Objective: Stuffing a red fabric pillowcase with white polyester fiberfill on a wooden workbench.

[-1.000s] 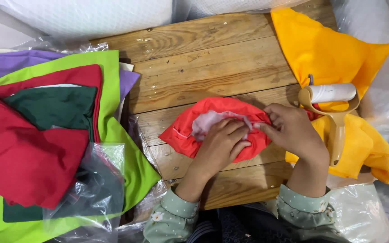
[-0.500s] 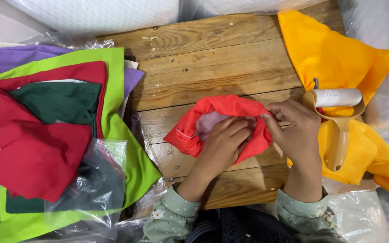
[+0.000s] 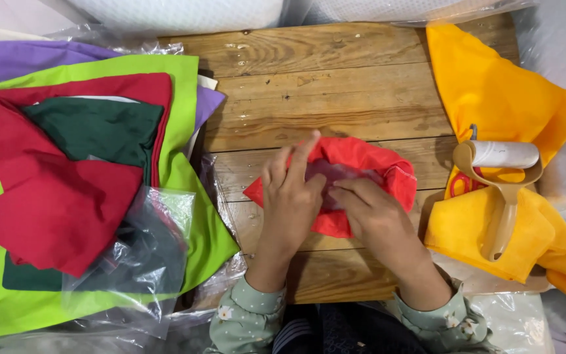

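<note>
Wooden planks [image 3: 335, 85] form the work surface, with clear plastic sheeting around its edges. Nearest the camera, at lower centre, two floral sleeves lead up to the hands. The left hand [image 3: 289, 196] lies flat on a folded red cloth [image 3: 368, 167], its fingers spread and straight, pressing down. The right hand [image 3: 378, 219] rests on the same cloth just beside it, fingers extended and close together over a pale patch in the fold. The cloth sits at the middle of the frame. At lower left a clear plastic bag [image 3: 142, 255] lies on stacked cloths of lime green, red and dark green [image 3: 93, 124]. At right, a lint roller [image 3: 502, 180] lies on yellow fabric [image 3: 492, 92].
</note>
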